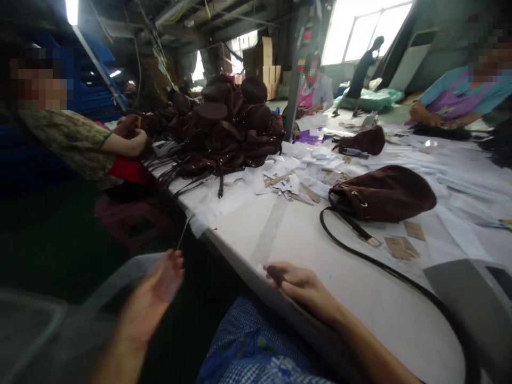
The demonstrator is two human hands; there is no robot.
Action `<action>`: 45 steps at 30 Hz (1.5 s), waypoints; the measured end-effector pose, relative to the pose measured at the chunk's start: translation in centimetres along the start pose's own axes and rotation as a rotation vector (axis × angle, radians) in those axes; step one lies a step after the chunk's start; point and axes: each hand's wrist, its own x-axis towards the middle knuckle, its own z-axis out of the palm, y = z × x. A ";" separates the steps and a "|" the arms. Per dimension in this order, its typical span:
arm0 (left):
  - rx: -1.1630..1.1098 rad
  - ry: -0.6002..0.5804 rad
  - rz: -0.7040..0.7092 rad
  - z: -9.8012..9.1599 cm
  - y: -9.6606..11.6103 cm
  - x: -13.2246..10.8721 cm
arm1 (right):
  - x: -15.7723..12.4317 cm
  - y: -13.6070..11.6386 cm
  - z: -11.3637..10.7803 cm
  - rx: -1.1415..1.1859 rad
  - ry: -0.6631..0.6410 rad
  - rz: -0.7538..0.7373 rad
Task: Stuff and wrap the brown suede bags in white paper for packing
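My left hand (154,298) is raised off the table's left edge, smeared by motion, its fingers curled. A thin pale strand (183,233) runs up from its fingertips; what the fingers hold is too blurred to name. Over the front table edge, my right hand (306,285) is closed on a small dark brown piece (276,274), pinched between thumb and fingers. Beyond it on the white table (304,234) lies a dark brown bucket bag (394,194) on its side. Its long strap (384,261) with a buckle curves toward me along the right.
A tall heap of brown bags (224,122) covers the far left of the table. Paper scraps (290,184) and cardboard bits (402,247) lie about. Translucent plastic (44,309) is at lower left. A co-worker (76,133) sits at left; others work across the table.
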 end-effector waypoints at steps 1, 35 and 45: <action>0.042 -0.017 -0.026 0.9 -2.0 -0.6 | 0.2 -0.1 0.3 -0.018 -0.024 -0.033; 0.284 -0.185 -0.028 5.5 -12.4 0.7 | 2.2 2.4 1.4 0.017 0.321 0.140; 0.232 -0.172 0.062 6.5 -11.8 0.8 | 1.4 1.5 1.8 -0.052 0.221 0.115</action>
